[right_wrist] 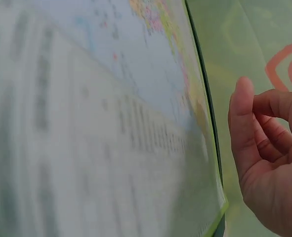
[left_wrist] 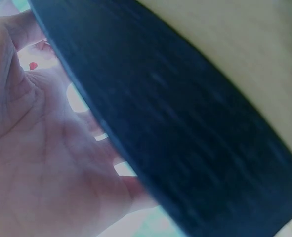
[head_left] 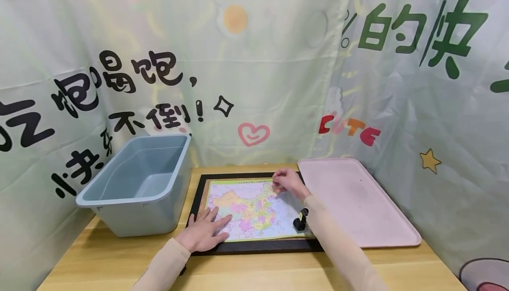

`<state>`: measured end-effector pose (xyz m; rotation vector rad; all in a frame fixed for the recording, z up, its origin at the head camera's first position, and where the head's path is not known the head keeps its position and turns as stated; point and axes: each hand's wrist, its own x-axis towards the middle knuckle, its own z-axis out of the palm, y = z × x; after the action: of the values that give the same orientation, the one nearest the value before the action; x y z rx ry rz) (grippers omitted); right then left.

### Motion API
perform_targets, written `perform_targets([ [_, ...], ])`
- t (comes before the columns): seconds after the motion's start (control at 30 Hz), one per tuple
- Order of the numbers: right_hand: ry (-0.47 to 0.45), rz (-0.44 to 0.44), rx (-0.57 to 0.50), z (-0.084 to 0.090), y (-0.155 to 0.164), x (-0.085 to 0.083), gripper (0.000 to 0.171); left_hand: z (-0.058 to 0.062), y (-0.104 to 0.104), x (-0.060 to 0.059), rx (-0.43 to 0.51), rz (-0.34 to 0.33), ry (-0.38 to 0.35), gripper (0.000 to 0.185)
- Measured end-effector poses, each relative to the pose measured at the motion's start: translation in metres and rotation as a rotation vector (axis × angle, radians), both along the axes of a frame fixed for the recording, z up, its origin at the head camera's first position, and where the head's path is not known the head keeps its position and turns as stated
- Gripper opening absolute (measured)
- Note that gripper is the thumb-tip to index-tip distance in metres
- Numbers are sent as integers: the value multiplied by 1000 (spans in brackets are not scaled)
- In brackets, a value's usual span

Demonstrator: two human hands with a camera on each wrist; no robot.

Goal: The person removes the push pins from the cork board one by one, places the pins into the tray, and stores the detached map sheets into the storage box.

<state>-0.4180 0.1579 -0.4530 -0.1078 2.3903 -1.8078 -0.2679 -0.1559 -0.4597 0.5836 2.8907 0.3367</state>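
A colourful paper map with a yellow-green border lies in a black rectangular frame on the table. My left hand rests with spread fingers over the frame's lower left corner and the map's edge. In the left wrist view, the frame's dark side strip crosses in front of those fingers. Over the map's upper right part is my right hand. Its fingers are curled, and the thumb meets the index finger in the right wrist view. Nothing shows between them.
A blue-grey plastic tub stands left of the frame. To the right lies a pink tray, close beside the frame. Printed cloth hangs behind the wooden table. A small black camera is on my right wrist.
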Motion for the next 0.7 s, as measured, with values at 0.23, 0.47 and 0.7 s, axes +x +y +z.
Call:
perform_targets([
  [0.23,3,-51,-7,-1,20,4,23,0,1,-1,-13,-1,1,56],
  [0.47,-3,-102,-3,-2,38,4,25,1,1,0,-4,0,2,55],
  [0.7,-5,-128,4,-6,53,4,23,1,1,-2,-5,3,2,55],
])
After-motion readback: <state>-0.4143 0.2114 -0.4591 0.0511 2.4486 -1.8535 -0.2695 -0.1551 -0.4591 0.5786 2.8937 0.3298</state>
